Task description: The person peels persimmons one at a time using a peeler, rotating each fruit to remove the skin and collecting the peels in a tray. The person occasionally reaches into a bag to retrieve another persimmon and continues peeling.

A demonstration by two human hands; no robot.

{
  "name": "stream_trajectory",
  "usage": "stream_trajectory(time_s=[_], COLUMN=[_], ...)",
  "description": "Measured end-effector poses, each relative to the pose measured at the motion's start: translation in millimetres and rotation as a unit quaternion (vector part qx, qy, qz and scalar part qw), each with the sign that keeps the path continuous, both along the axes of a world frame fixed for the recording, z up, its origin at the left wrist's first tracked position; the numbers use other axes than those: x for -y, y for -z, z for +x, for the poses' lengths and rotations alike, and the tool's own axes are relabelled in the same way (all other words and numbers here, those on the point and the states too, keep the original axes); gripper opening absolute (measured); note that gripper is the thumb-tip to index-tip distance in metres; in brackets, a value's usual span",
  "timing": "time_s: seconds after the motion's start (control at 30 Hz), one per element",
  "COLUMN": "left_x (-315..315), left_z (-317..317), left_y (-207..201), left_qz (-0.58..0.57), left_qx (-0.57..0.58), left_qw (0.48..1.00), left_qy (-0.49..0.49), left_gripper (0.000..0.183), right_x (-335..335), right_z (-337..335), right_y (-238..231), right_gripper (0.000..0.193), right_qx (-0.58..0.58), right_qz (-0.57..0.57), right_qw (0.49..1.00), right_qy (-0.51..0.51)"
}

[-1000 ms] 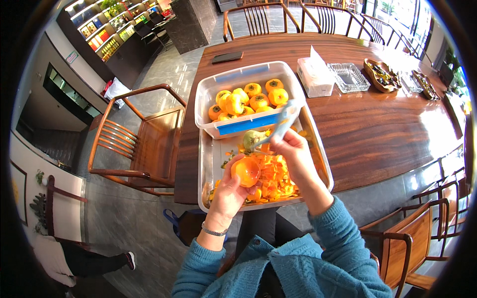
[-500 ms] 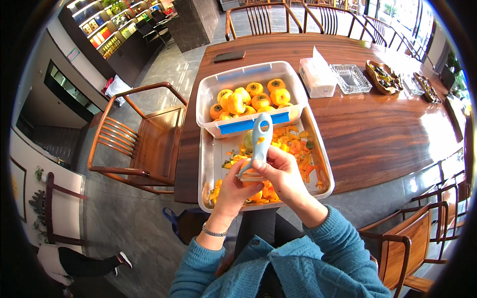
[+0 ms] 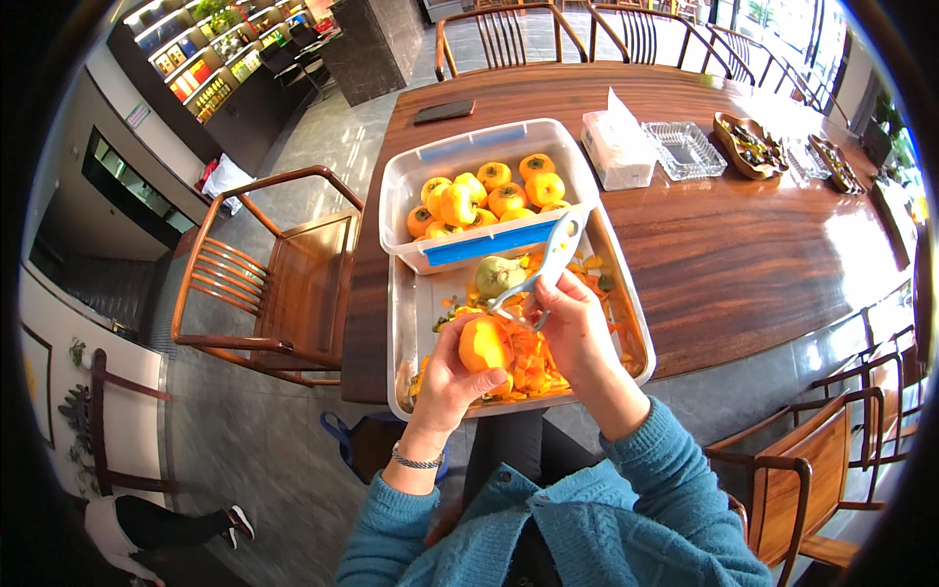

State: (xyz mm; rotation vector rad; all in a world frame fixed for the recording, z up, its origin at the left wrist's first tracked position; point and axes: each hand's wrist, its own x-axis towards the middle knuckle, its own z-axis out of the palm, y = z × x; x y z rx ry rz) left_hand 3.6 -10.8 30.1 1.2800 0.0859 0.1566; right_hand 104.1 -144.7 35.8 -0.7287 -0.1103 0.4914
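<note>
Persimmon (image 3: 483,344) in cupped left hand (image 3: 446,383), peeler (image 3: 558,250) in pinched right hand (image 3: 577,330)

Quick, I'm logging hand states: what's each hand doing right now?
Left hand: closed around an orange fruit.
Right hand: closed on the handle of a light-blue peeler.

This looks like a public lounge or showroom, with wooden armchairs (image 3: 505,37) along the far edge of a large polished table (image 3: 743,274), lit display shelves (image 3: 201,67) beyond its far left corner, and grey tiled floor (image 3: 256,426) around.
</note>
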Motion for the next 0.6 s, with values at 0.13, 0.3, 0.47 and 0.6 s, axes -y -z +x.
stream_trajectory(time_s=[0.13,0.3,0.47,0.6], left_x=[4,6,4,7], left_z=[1,-4,0,0], left_y=[2,1,1,1], left_qz=[-0.015,-0.112,-0.018,0.070], left_qx=[0.009,-0.026,0.011,0.000], left_qw=[1.000,0.993,1.000,0.998], left_qy=[0.003,0.019,0.003,-0.006], left_gripper=[0.064,0.066,0.069,0.068], right_x=[-3,-11,1,-1], right_z=[-21,-11,-4,-19], right_y=[-5,-4,-6,-10], right_gripper=[0.022,0.017,0.019,0.022], right_qx=[0.070,0.081,0.073,0.137], right_qz=[0.021,-0.089,-0.052,-0.104], right_qw=[0.997,0.991,0.996,0.985], right_qy=[-0.023,0.056,0.024,-0.017])
